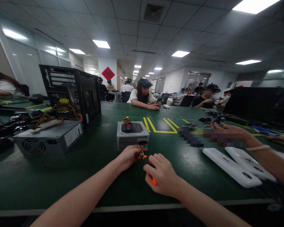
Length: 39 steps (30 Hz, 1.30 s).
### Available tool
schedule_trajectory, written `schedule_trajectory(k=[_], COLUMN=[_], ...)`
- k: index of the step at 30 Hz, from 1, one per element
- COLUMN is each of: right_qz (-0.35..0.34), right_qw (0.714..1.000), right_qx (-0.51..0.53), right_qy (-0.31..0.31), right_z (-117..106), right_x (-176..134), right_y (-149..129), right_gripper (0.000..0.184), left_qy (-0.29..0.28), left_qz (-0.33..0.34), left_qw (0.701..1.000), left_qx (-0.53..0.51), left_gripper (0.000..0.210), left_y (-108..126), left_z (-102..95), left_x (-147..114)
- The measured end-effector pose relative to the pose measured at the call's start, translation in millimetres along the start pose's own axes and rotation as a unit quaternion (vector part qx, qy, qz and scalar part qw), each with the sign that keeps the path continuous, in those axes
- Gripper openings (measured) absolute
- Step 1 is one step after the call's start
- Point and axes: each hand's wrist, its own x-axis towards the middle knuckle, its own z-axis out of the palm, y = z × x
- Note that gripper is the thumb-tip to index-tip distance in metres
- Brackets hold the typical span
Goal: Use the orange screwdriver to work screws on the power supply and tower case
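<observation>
A small silver computer power supply (130,138) with perforated sides stands on the green table in front of me. A bundle of coloured cables (127,125) rests on its top. My right hand (162,175) is wrapped round a screwdriver (146,160) with an orange and black handle. The screwdriver's thin shaft points up and left at the power supply's near face, by the socket. My left hand (130,156) is at the lower front of the power supply, its fingertips pinched together beside the shaft. What those fingertips hold, if anything, is hidden.
Left stands a larger power supply (47,138) with cables, before an open black computer case (73,91). Two white devices (232,167) lie right, near another person's hand (236,134). A person (144,94) sits across the table. Yellow tape (161,130) marks the tabletop.
</observation>
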Motion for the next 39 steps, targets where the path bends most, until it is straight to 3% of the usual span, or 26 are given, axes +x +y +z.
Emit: schedule_trajectory(k=[7, 13, 20, 25, 29, 33, 39], right_qz=[0.053, 0.016, 0.07, 0.018, 0.02, 0.04, 0.004], right_qw=[0.998, 1.0, 0.996, 0.999, 0.999, 0.998, 0.999], right_qx=[0.038, 0.019, 0.049, 0.022, 0.028, 0.041, -0.022], right_qy=[0.014, 0.009, 0.038, 0.016, 0.007, 0.028, 0.041], right_z=[3.1, -0.7, -0.1, -0.2, -2.2, -1.3, -0.7], right_x=[-2.4, -0.6, -1.3, -0.6, 0.3, -0.8, -0.7], right_y=[0.9, -0.2, -0.8, 0.0, 0.0, 0.1, -1.5], right_gripper=[0.022, 0.014, 0.023, 0.011, 0.017, 0.019, 0.009], left_qy=[0.008, 0.005, 0.004, 0.008, -0.004, -0.011, -0.003], left_qz=[-0.003, -0.001, -0.001, -0.003, 0.007, 0.005, -0.002], left_qw=[1.0, 1.0, 1.0, 1.0, 1.0, 1.0, 1.0], left_qx=[0.002, 0.011, 0.018, 0.015, 0.014, 0.023, 0.027], left_gripper=[0.025, 0.026, 0.024, 0.025, 0.026, 0.024, 0.023], left_y=[-0.6, -2.7, -0.6, -0.4, -2.9, -3.7, 1.4], left_z=[0.3, -2.8, -0.8, -0.7, -3.5, -4.5, 1.1], left_x=[0.2, 2.7, 0.2, -0.2, 2.4, 3.4, -3.1])
